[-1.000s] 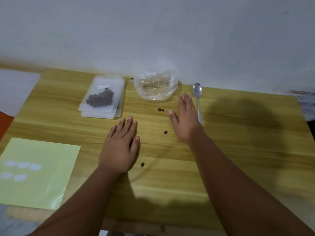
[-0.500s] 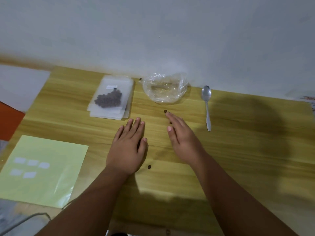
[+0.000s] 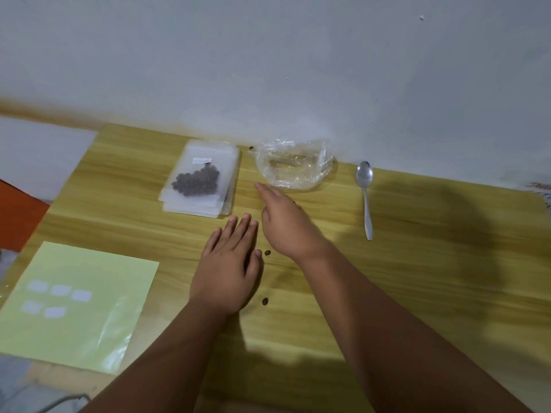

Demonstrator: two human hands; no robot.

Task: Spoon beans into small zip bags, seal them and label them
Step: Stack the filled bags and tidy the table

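Note:
A stack of small zip bags (image 3: 199, 180) lies at the table's far middle; the top one holds dark beans and carries a small white label. Right of it sits a crumpled clear plastic bag (image 3: 295, 166), almost without beans. A metal spoon (image 3: 366, 198) lies further right. My left hand (image 3: 229, 268) rests flat on the wood, fingers straight. My right hand (image 3: 284, 222) stretches leftward over the table with fingers extended, fingertips between the zip bags and the clear bag. Loose beans (image 3: 267, 252) lie near both hands, one (image 3: 264, 300) by my left wrist.
A pale green sheet (image 3: 77, 308) with several white labels lies at the front left of the wooden table (image 3: 417, 278). A grey wall runs right behind the table. One stray bean (image 3: 251, 148) sits at the wall. An orange surface (image 3: 18, 216) shows at far left.
My right hand has swept from beside the spoon leftward toward the zip bags. My left hand has stayed flat. The camera has shifted, so everything sits further right in view.

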